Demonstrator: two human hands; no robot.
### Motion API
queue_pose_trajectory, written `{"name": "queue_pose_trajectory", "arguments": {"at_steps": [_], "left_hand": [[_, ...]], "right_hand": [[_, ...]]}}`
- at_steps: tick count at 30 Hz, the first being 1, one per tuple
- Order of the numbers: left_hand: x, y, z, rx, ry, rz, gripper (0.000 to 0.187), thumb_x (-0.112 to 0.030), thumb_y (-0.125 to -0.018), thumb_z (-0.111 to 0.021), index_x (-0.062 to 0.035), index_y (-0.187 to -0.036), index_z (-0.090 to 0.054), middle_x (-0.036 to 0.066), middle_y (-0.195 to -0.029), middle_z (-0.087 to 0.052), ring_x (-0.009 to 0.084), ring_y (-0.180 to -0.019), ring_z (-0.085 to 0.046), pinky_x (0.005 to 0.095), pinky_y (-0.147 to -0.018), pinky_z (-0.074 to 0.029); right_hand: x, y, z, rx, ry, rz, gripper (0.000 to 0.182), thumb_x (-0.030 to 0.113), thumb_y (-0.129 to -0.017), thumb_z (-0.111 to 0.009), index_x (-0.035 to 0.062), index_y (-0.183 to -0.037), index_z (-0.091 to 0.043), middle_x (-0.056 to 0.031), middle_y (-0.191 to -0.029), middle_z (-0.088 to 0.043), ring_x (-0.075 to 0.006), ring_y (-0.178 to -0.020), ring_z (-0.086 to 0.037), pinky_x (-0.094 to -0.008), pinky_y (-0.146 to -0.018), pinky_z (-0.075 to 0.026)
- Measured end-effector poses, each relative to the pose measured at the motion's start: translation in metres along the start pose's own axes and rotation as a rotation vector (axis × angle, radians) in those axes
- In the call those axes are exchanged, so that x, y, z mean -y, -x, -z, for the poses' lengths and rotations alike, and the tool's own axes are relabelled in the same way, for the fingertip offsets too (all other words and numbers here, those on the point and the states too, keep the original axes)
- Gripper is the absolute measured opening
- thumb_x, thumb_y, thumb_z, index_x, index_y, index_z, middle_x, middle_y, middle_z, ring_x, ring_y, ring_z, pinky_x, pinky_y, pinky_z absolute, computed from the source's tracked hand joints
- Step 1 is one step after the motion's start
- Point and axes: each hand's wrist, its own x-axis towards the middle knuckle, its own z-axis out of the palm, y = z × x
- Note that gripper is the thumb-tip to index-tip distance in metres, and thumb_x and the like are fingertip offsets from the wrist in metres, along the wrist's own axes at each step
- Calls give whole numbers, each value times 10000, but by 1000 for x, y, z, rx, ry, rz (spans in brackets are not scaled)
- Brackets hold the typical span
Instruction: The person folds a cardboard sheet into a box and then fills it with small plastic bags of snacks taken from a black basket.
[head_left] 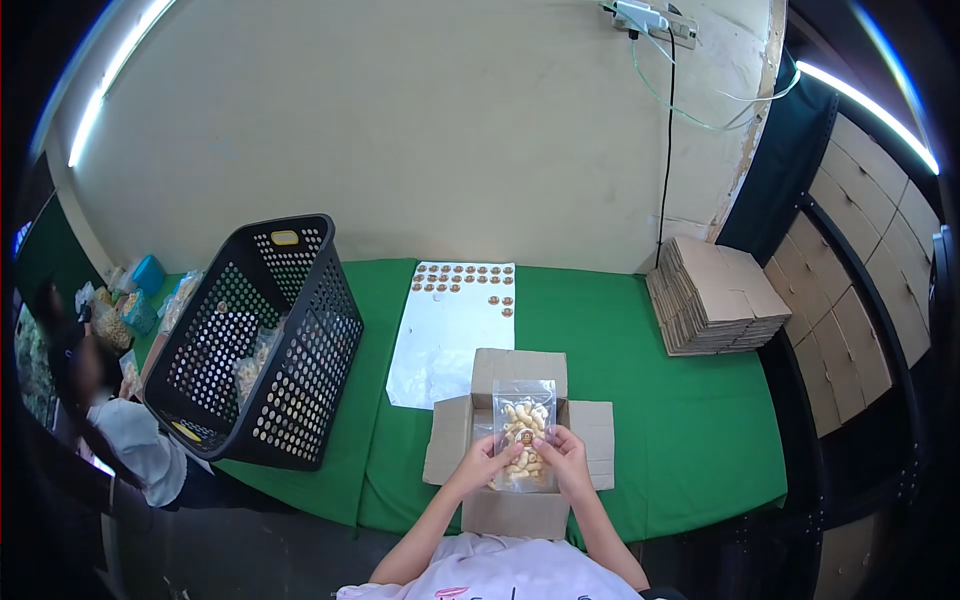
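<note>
A clear pouch of cashew nuts [524, 408] is held upright over an open cardboard box [519, 372], whose flaps are spread outward. My left hand [483, 465] grips the pouch's left side, and my right hand [566, 458] grips its right side. Both thumbs rest near a small round brown sticker [526, 437] on the pouch's front. Behind the box lies a white sheet [440, 340] with rows of the same round stickers on its upper part. The inside of the box is mostly hidden by the pouch and my hands.
A black perforated basket [290, 380] with some nut pouches [258, 362] inside stands at left. Flattened cardboard boxes [715, 290] are stacked at back right on the green tablecloth [690, 430]. Another person [130, 440] is at far left, near bagged goods [138, 312].
</note>
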Motion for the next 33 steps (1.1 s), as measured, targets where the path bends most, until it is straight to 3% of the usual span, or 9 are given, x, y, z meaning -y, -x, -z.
{"name": "queue_pose_trajectory", "arguments": {"at_steps": [3, 6, 10, 16, 19, 25, 31, 33], "left_hand": [[-6, 2, -7, -70, -9, -29, 286, -239, -850, -597, 3, -1001, -582, 9, -840, -604, 40, -705, -541, 190, -594, -446], [-13, -2, -6, -129, -239, -56, 292, -232, -854, -589, 15, -1010, -577, 14, -818, -605, 35, -678, -529, 184, -571, -435], [-18, -3, -15, -251, -303, -222, 319, -282, -827, -621, 33, -879, -613, 14, -659, -580, 43, -580, -491, 214, -490, -395], [9, -9, -1, -225, -321, -177, 328, -300, -841, -600, 28, -857, -621, 2, -623, -565, 46, -546, -480, 221, -458, -376], [-12, -2, -4, -174, -412, -33, 333, -309, -844, -595, 23, -852, -624, -1, -632, -564, 39, -563, -477, 216, -466, -370], [11, -10, -4, -123, -169, -73, 326, -306, -834, -613, 9, -917, -618, -15, -740, -581, 27, -643, -496, 186, -538, -407], [19, -6, -8, -4, -217, -116, 335, -238, -814, -645, -4, -1044, -579, -5, -846, -598, 37, -708, -536, 184, -595, -437], [11, -3, -3, 88, -234, -1, 314, -231, -817, -640, -5, -1026, -582, 2, -864, -601, 49, -746, -548, 192, -628, -450]], "right_hand": [[1, 0, -4, 11, 40, 29, 234, 72, -803, -624, 8, -1008, -529, -47, -933, -602, -82, -828, -561, -218, -735, -459], [-2, 1, -8, 38, 73, 95, 261, 78, -799, -633, 13, -1025, -519, -45, -954, -596, -82, -847, -555, -221, -748, -455], [-1, 6, -14, 21, 35, 99, 297, 62, -791, -638, -9, -1049, -510, -72, -982, -586, -107, -885, -556, -245, -768, -466], [4, 10, -13, 28, 61, 75, 264, 45, -776, -647, 10, -1010, -532, -41, -945, -598, -89, -853, -560, -224, -744, -464], [2, 11, -9, 34, 76, 76, 258, 41, -776, -643, 9, -1007, -534, -42, -942, -599, -89, -853, -561, -224, -742, -464], [-3, 11, 1, 34, 93, 78, 256, 51, -792, -624, 4, -1026, -530, -46, -950, -599, -90, -854, -563, -227, -744, -463], [6, 13, -2, -8, 15, 1, 274, 93, -815, -613, -6, -1054, -524, -55, -962, -605, -105, -856, -576, -243, -749, -471], [8, 13, -3, -2, 51, -12, 276, 99, -819, -611, -8, -1057, -523, -58, -967, -606, -109, -851, -582, -248, -744, -477]]}}
